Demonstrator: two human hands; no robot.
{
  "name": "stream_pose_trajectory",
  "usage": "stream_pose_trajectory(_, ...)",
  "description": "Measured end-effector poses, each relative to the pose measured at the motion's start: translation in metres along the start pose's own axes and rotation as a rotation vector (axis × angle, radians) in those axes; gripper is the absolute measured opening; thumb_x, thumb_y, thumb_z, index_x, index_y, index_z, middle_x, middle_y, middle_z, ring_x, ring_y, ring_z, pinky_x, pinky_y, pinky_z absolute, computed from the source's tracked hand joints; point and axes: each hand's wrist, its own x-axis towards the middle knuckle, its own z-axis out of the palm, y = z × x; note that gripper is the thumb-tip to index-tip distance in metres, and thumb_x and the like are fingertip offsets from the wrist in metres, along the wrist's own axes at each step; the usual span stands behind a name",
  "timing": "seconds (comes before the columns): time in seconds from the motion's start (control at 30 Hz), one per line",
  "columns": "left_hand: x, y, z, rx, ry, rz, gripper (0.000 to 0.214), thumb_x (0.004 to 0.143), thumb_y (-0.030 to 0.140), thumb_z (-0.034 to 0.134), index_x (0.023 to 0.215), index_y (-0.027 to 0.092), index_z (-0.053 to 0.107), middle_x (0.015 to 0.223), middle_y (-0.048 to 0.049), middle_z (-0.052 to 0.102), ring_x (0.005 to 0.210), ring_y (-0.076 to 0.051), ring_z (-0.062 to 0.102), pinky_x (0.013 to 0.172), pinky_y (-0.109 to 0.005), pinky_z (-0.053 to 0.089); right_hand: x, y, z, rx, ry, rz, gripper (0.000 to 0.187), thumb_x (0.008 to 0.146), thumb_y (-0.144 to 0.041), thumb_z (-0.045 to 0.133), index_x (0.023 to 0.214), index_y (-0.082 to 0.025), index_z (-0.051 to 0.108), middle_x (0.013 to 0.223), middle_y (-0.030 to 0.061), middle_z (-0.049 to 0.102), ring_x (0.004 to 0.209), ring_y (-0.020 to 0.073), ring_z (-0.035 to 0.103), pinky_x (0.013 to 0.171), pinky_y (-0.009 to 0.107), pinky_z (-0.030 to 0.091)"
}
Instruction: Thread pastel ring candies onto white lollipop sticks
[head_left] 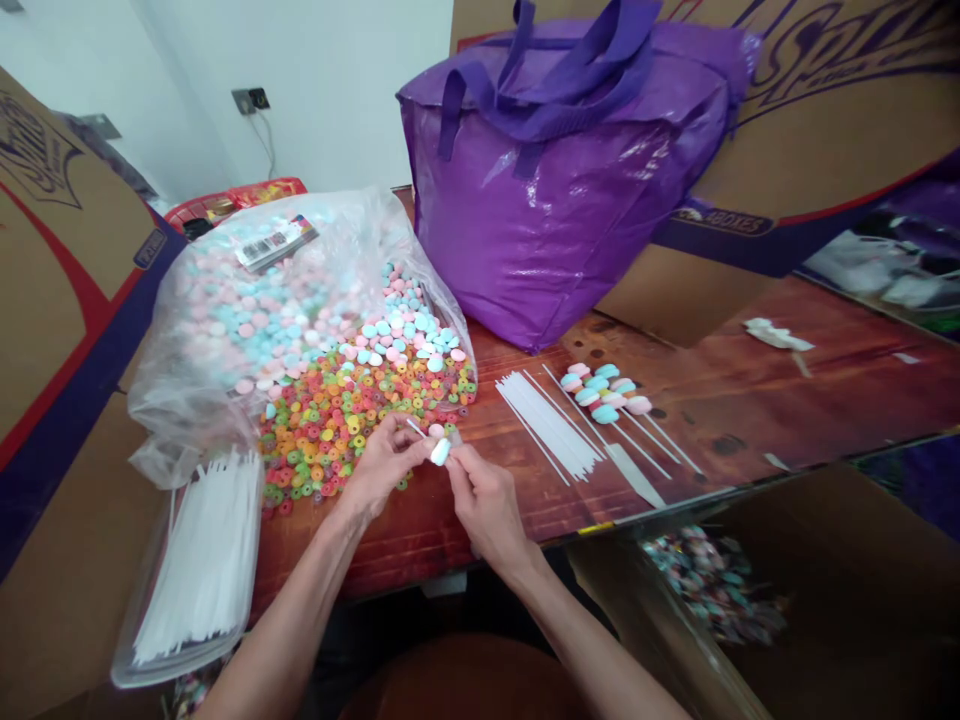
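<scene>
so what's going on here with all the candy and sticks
A person works at a wooden table. Their left hand pinches a thin white stick with a pink candy at it, and the right hand holds a pale blue candy close by. An open bag of candies lies to the left; loose sticks and finished candy skewers lie to the right.

Purple bag (570, 170) on wooden table (750, 400), cardboard box (825, 120) behind it; wall socket (250, 99) upper left; crumpled white paper scrap (776, 335) at right.
</scene>
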Motion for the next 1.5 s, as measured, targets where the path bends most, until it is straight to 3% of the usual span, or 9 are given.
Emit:
stream_pose_trajectory(0.13,0.026,0.016,-0.01,0.251,0.043,0.194,0.032,0.076,0.043,0.075,0.093,0.019,0.062,0.071,-0.0003,0.066,0.061,-0.015,0.058,0.058,-0.024,0.043,0.002,0.006,-0.001,0.044,0.02,0.094,0.027,0.099,-0.025,0.042,0.077,-0.02,0.057,0.062,-0.0022,0.055,0.053,0.0124,0.05,0.054,0.022,0.036)
stream_pose_trajectory(0.2,0.049,0.028,-0.017,0.554,0.187,0.387,0.015,0.087,0.032,0.062,0.088,0.019,0.068,0.075,-0.0028,0.065,0.068,-0.017,0.059,0.065,-0.027,0.046,0.001,0.009,0.0,0.054,0.035,0.129,0.028,0.099,-0.028,0.042,0.077,-0.02,0.056,0.06,-0.003,0.053,0.053,0.0126,0.048,0.054,0.022,0.035)
stream_pose_trajectory(0.27,0.073,0.038,-0.02,0.913,0.283,0.47,0.019,0.089,0.018,0.053,0.089,0.018,0.072,0.084,-0.007,0.066,0.08,-0.021,0.062,0.076,-0.031,0.047,-0.002,0.012,0.002,0.072,0.034,0.16,0.027,0.099,-0.029,0.043,0.076,-0.02,0.056,0.06,-0.0034,0.051,0.052,0.0127,0.048,0.053,0.022,0.035)
stream_pose_trajectory(0.37,0.099,0.048,-0.017,1.356,0.28,0.367,0.031,0.091,0.011,0.045,0.104,0.017,0.073,0.102,-0.0139,0.062,0.09,-0.028,0.063,0.078,-0.036,0.047,-0.007,0.015,0.006,0.096,0.016,0.185,0.027,0.098,-0.029,0.044,0.075,-0.021,0.055,0.058,-0.0038,0.049,0.051,0.0125,0.047,0.051,0.022,0.035)
stream_pose_trajectory(0.5,0.106,0.05,-0.008,1.627,0.234,0.232,0.034,0.091,0.009,0.043,0.11,0.018,0.07,0.114,-0.0168,0.054,0.099,-0.032,0.062,0.077,-0.036,0.047,-0.008,0.016,0.008,0.114,0.003,0.193,0.026,0.098,-0.028,0.045,0.075,-0.021,0.055,0.057,-0.0041,0.047,0.05,0.0121,0.046,0.049,0.022,0.034)
stream_pose_trajectory(0.87,0.109,0.046,-0.024,1.557,0.148,0.348,0.031,0.092,0.012,0.044,0.109,0.021,0.069,0.11,-0.0137,0.065,0.106,-0.03,0.059,0.082,-0.036,0.046,-0.006,0.015,0.008,0.141,-0.009,0.196,0.025,0.099,-0.027,0.044,0.077,-0.021,0.056,0.057,-0.0037,0.05,0.05,0.0124,0.048,0.051,0.022,0.034)
stream_pose_trajectory(1.03,0.113,0.048,-0.019,1.6,0.207,0.284,0.034,0.093,0.021,0.049,0.126,0.021,0.059,0.115,-0.0139,0.063,0.105,-0.03,0.061,0.08,-0.036,0.048,-0.007,0.017,0.009,0.14,0.003,0.184,0.027,0.098,-0.027,0.045,0.073,-0.02,0.053,0.056,-0.004,0.047,0.05,0.0114,0.046,0.051,0.022,0.033)
stream_pose_trajectory(1.33,0.115,0.048,-0.02,1.446,0.307,0.366,0.027,0.093,0.018,0.048,0.115,0.017,0.063,0.114,-0.0123,0.063,0.101,-0.025,0.063,0.087,-0.034,0.048,-0.007,0.019,0.011,0.14,0.014,0.171,0.025,0.098,-0.026,0.045,0.075,-0.019,0.055,0.059,-0.0037,0.047,0.051,0.0107,0.045,0.053,0.022,0.032)
stream_pose_trajectory(1.5,0.121,0.054,-0.006,1.574,0.123,0.413,0.028,0.093,0.013,0.044,0.117,0.015,0.059,0.114,-0.0153,0.063,0.103,-0.029,0.062,0.084,-0.037,0.048,-0.006,0.019,0.011,0.143,0.022,0.16,0.023,0.097,-0.025,0.046,0.077,-0.019,0.056,0.059,-0.0035,0.048,0.051,0.0109,0.045,0.053,0.022,0.032)
